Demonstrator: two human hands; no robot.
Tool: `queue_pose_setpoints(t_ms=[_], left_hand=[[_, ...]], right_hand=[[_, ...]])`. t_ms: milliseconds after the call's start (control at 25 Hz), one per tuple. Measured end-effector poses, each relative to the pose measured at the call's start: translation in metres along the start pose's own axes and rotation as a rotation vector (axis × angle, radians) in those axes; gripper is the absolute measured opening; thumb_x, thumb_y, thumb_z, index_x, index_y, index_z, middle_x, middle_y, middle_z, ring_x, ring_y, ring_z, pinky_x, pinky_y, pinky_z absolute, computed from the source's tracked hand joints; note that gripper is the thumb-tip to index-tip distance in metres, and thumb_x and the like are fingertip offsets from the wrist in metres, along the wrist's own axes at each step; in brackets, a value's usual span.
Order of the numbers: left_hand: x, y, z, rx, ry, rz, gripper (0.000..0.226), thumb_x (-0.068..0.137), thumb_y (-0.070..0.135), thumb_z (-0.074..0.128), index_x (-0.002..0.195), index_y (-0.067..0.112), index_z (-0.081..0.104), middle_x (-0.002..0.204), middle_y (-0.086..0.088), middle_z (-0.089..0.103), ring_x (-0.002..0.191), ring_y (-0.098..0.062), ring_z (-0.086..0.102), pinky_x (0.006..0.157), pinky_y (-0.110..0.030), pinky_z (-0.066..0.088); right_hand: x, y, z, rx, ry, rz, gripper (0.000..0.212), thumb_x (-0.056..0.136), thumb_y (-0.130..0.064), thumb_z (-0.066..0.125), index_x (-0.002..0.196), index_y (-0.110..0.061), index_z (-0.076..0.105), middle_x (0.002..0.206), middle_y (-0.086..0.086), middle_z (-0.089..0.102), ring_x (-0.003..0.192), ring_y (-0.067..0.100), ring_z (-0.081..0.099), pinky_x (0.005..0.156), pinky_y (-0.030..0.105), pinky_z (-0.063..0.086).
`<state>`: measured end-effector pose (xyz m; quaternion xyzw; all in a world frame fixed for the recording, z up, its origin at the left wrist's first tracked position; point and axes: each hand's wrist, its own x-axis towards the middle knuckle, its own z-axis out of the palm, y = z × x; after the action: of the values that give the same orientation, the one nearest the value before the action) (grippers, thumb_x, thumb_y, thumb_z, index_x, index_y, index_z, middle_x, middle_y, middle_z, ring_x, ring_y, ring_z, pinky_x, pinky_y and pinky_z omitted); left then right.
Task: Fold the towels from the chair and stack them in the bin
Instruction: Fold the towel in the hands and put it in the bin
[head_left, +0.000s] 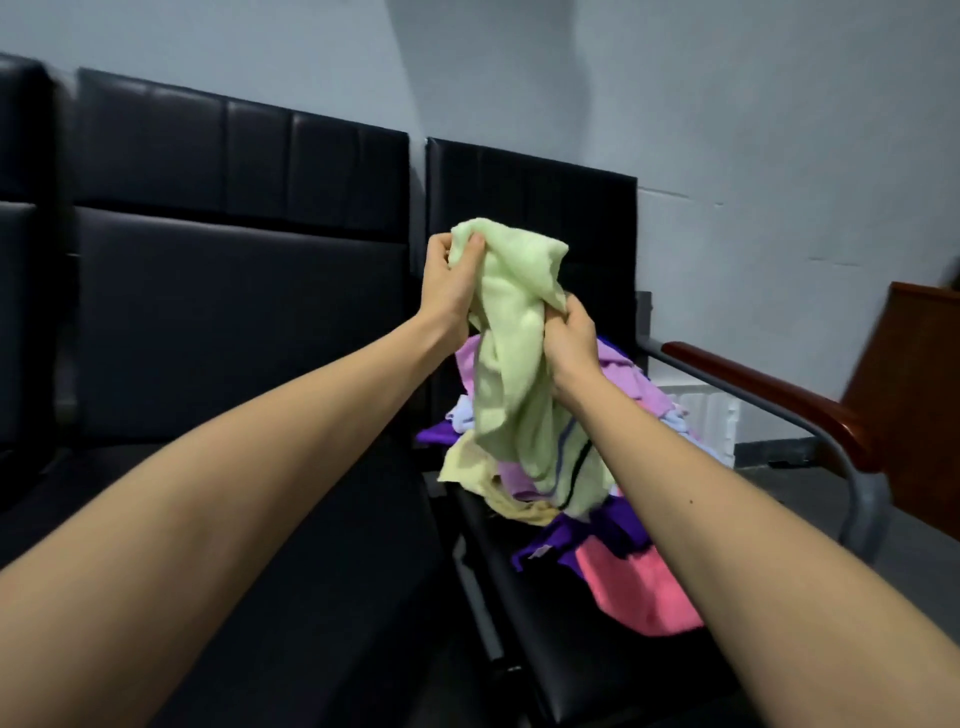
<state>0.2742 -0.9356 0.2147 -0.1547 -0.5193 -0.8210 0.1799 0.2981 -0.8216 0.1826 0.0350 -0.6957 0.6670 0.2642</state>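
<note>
A pale green towel (511, 358) hangs crumpled in the air above a black chair (530, 208). My left hand (448, 283) grips its top corner, higher up. My right hand (570, 340) pinches a fold on its right side, lower down. Under it, on the chair seat, lies a heap of towels (613, 525): purple, pink, lilac, pale yellow and light blue ones, all unfolded. A coral pink towel (631, 587) spills toward the front of the seat. No bin is in view.
A black sofa (234, 312) stands to the left of the chair, touching it. The chair's wooden armrest (769, 395) on a grey metal frame sticks out at the right. A brown wooden cabinet (914, 374) and a white object on the floor lie beyond it.
</note>
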Motion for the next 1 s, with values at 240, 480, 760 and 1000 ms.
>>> queue_pose_setpoints(t_ms=[240, 480, 760, 1000], left_hand=[[0.002, 0.07, -0.082, 0.333, 0.229, 0.338, 0.011, 0.095, 0.01, 0.049, 0.102, 0.013, 0.041, 0.089, 0.008, 0.047, 0.079, -0.003, 0.048, 0.069, -0.013, 0.043], [-0.033, 0.036, -0.222, 1.058, -0.034, -0.324, 0.047, 0.097, 0.02, 0.05, 0.139, 0.003, 0.036, 0.12, -0.011, 0.051, 0.096, -0.015, 0.049, 0.061, -0.019, 0.041], [-0.132, -0.002, -0.31, 1.445, -0.298, -0.827, 0.014, 0.089, 0.025, 0.054, 0.084, 0.012, 0.054, 0.083, 0.0, 0.05, 0.077, -0.014, 0.048, 0.061, -0.019, 0.036], [-0.129, 0.003, -0.314, 1.919, -0.596, -0.837, 0.063, 0.087, 0.028, 0.06, 0.141, 0.014, 0.032, 0.137, -0.009, 0.042, 0.121, -0.028, 0.048, 0.083, -0.032, 0.041]], right_hand=[[-0.025, -0.025, 0.117, 0.55, -0.255, 0.302, 0.011, 0.092, -0.014, 0.056, 0.103, -0.016, 0.058, 0.089, 0.007, 0.065, 0.08, 0.023, 0.063, 0.082, 0.042, 0.053], [-0.088, 0.053, 0.193, -0.105, -0.44, 0.541, 0.06, 0.092, -0.019, 0.054, 0.142, -0.001, 0.025, 0.136, 0.016, 0.045, 0.12, 0.028, 0.051, 0.088, 0.028, 0.044], [-0.173, 0.108, 0.193, -0.646, -1.096, 0.207, 0.029, 0.085, -0.043, 0.061, 0.074, -0.021, 0.047, 0.083, -0.005, 0.052, 0.065, 0.008, 0.044, 0.059, 0.022, 0.036], [-0.17, 0.117, 0.184, -0.952, -1.175, 0.051, 0.025, 0.086, -0.009, 0.054, 0.109, -0.02, 0.049, 0.106, 0.004, 0.05, 0.091, 0.02, 0.047, 0.06, 0.025, 0.042]])
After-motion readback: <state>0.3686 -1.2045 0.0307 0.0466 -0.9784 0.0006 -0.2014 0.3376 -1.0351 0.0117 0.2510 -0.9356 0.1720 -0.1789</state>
